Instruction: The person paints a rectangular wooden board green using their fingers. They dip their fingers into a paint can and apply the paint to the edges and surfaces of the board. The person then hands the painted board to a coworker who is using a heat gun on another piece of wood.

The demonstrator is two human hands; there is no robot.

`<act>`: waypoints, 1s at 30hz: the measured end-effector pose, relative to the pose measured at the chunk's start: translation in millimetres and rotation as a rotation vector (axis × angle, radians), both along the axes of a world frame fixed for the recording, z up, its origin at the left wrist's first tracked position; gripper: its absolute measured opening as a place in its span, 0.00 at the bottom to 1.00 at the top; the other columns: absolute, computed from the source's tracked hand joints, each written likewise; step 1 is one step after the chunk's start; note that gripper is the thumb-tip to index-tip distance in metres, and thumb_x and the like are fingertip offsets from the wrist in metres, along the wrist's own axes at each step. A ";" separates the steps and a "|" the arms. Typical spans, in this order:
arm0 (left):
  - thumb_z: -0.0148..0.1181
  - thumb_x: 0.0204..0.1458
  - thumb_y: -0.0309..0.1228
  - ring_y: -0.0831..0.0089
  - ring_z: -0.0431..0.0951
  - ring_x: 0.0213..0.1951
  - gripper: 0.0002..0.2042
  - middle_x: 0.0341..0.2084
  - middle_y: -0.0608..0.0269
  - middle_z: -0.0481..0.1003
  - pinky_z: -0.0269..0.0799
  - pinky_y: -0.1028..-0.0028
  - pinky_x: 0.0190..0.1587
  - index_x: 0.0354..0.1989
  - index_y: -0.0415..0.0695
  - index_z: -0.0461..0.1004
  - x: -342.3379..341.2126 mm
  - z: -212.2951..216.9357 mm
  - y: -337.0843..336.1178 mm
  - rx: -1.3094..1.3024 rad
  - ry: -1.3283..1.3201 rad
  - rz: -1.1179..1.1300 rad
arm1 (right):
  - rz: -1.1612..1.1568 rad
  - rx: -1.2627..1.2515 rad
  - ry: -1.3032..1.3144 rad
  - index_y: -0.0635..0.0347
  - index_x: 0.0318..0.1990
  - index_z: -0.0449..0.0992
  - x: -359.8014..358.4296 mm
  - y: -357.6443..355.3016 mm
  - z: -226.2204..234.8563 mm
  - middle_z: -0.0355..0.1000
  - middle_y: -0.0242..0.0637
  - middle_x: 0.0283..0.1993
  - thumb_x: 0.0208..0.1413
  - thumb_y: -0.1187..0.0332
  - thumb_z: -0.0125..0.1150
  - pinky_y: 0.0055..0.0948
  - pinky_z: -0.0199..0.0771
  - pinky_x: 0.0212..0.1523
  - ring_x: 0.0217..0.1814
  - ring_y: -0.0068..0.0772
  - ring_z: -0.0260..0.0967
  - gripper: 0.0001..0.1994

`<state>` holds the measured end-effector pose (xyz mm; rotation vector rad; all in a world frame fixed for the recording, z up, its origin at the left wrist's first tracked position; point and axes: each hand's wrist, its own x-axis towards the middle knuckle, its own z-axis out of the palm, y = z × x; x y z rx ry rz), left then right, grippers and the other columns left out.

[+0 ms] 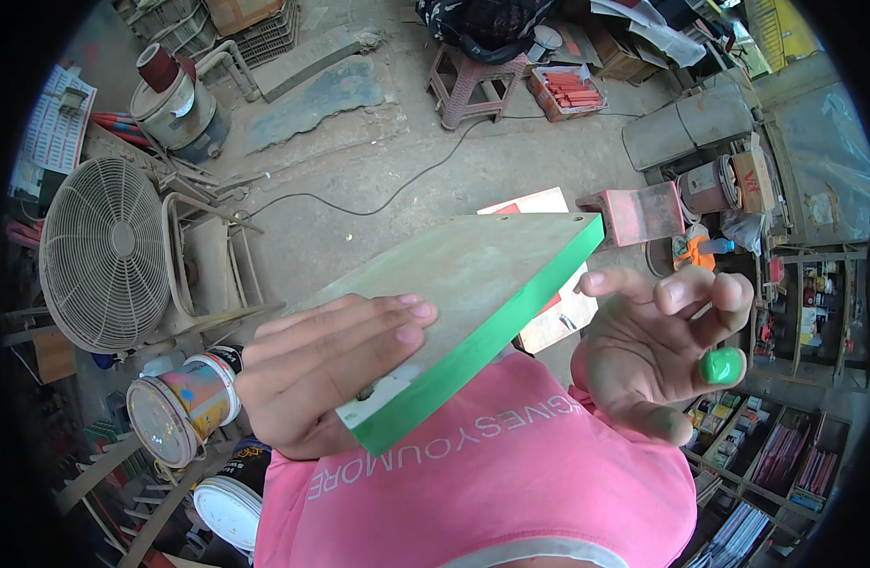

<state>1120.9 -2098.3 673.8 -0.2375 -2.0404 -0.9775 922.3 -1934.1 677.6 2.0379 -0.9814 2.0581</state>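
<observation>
Its thumb hidden from view, the left hand point(298, 383) grips a dull grey, faintly smudged slab point(473, 270) edged bright green, while the right hand point(657, 346) curls loosely, released.

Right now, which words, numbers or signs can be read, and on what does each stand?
I'll locate the text without copying it:
Pink shirt: white capitals, legible.
Cardboard box, right: red letters, partly legible.
Gridded wall sheet: too small to read.
Green-edged board: none visible.
</observation>
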 end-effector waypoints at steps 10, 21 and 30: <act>0.62 0.48 0.29 0.53 0.81 0.35 0.16 0.33 0.40 0.78 0.78 0.64 0.37 0.40 0.26 0.73 -7.2 -7.6 3.8 0.027 0.040 0.045 | 0.103 -0.117 -0.090 0.57 0.52 0.62 2.2 -16.2 -8.6 0.50 0.59 0.62 0.60 0.50 0.52 0.53 0.84 0.35 0.51 0.50 0.68 0.22; 0.66 0.41 0.26 0.55 0.82 0.35 0.17 0.33 0.43 0.79 0.79 0.67 0.36 0.39 0.27 0.75 -11.9 -4.3 9.0 0.028 0.033 0.087 | 0.102 0.039 0.029 0.49 0.64 0.58 -1.7 -14.2 -1.5 0.47 0.47 0.66 0.60 0.46 0.50 0.46 0.85 0.32 0.54 0.36 0.62 0.29; 0.64 0.40 0.22 0.54 0.82 0.35 0.12 0.30 0.43 0.79 0.79 0.68 0.33 0.34 0.28 0.76 -5.0 9.6 7.1 -0.051 -0.024 0.060 | 0.116 -0.157 -0.145 0.60 0.55 0.61 2.0 -24.2 -4.2 0.50 0.61 0.61 0.61 0.53 0.52 0.55 0.84 0.35 0.51 0.53 0.69 0.23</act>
